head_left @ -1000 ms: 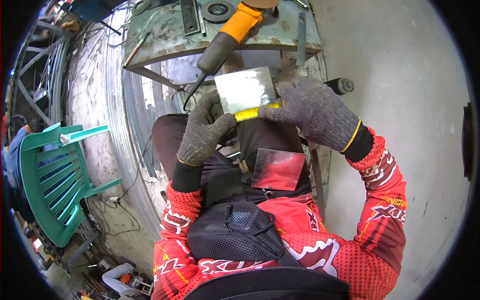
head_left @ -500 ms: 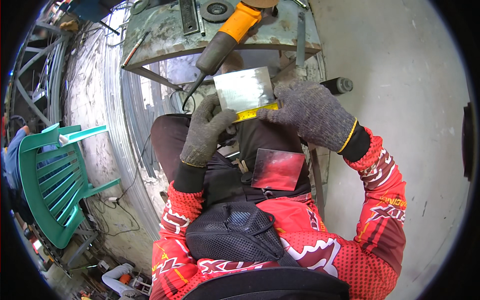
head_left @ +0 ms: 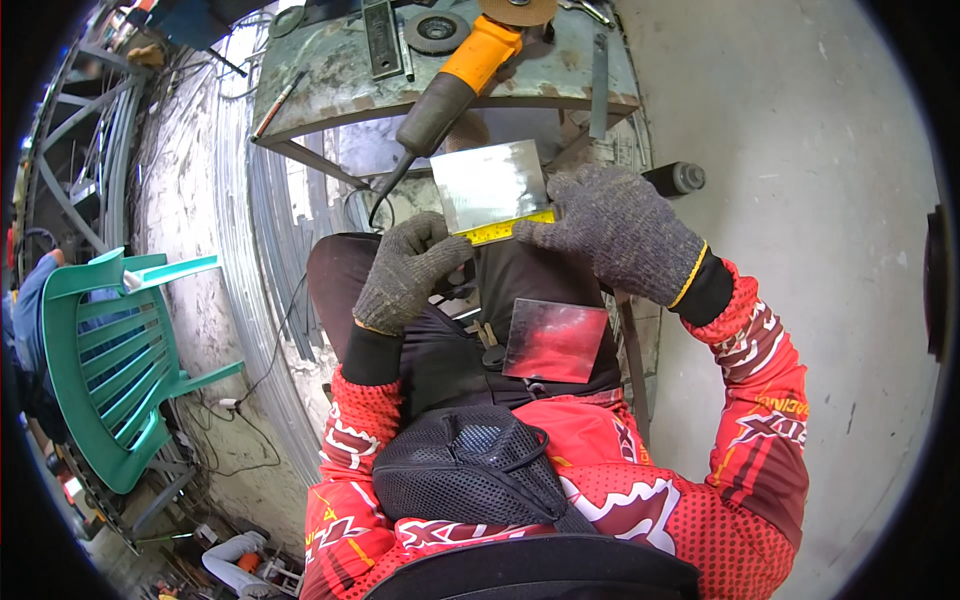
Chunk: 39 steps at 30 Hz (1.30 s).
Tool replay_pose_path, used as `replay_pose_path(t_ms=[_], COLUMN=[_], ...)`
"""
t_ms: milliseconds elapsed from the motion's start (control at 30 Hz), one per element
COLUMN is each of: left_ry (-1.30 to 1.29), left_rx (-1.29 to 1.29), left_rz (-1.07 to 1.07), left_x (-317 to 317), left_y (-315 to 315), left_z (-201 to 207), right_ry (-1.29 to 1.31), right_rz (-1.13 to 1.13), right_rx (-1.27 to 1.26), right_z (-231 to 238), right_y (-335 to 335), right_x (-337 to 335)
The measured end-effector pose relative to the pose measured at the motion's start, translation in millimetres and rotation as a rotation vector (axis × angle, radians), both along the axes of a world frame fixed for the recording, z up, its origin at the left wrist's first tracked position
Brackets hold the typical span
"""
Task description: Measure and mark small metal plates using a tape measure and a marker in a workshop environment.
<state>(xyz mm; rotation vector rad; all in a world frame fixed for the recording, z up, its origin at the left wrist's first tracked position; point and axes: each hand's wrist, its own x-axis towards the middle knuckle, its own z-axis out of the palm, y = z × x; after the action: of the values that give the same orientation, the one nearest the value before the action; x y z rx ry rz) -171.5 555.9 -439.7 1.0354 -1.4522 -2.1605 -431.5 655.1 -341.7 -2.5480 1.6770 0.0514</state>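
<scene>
A shiny square metal plate (head_left: 487, 185) is held up over my knees, with a yellow tape measure blade (head_left: 505, 228) lying along its near edge. My right hand (head_left: 625, 235), in a grey knit glove, grips the plate's right side, its thumb pressing on the tape. The tape's case is not visible, probably behind that hand. My left hand (head_left: 412, 275), gloved the same way, is just left of the plate with thumb and fingers apart. Its thumb tip is close by the tape's left end; whether they touch I cannot tell. Another square metal plate (head_left: 555, 341), reflecting red, rests on my lap.
Ahead stands a worn metal table (head_left: 330, 95), bearing an orange angle grinder (head_left: 482, 55), a grinding disc (head_left: 436, 32), a marker (head_left: 282, 103) and a steel strip (head_left: 599, 85). A dark cylinder (head_left: 675, 179) is to the right. Left are metal lengths (head_left: 262, 240) and a green chair (head_left: 115, 370).
My left hand has drawn back slightly to the left, and its thumb has come off the tape's face. The plate and my right hand have barely moved.
</scene>
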Motion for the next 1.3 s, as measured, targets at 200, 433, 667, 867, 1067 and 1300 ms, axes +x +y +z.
replay_pose_path(t_ms=[200, 433, 667, 867, 1067, 1300], left_ry=[-0.007, 0.038, 0.282, 0.274, 0.125, -0.027], left_rx=[0.032, 0.049, 0.324, 0.215, 0.058, 0.052], left_rz=[-0.011, 0.063, 0.287, 0.300, 0.156, 0.084], left_x=[0, -7, 9, 22, -2, -27], left_y=[-2, 6, 7, -1, 6, 4], left_z=[-4, -8, -12, -17, -3, 1], right_ry=[-0.027, -0.120, -0.096, 0.004, -0.032, -0.149], right_rz=[-0.010, -0.091, -0.141, -0.115, -0.226, -0.262], right_rx=[-0.022, -0.115, -0.033, 0.070, 0.137, 0.013], right_z=[1, -8, -1, 8, 7, -5], right_y=[4, 5, -2, -1, -5, -2], right_x=[-1, 3, 10, 10, 13, 10])
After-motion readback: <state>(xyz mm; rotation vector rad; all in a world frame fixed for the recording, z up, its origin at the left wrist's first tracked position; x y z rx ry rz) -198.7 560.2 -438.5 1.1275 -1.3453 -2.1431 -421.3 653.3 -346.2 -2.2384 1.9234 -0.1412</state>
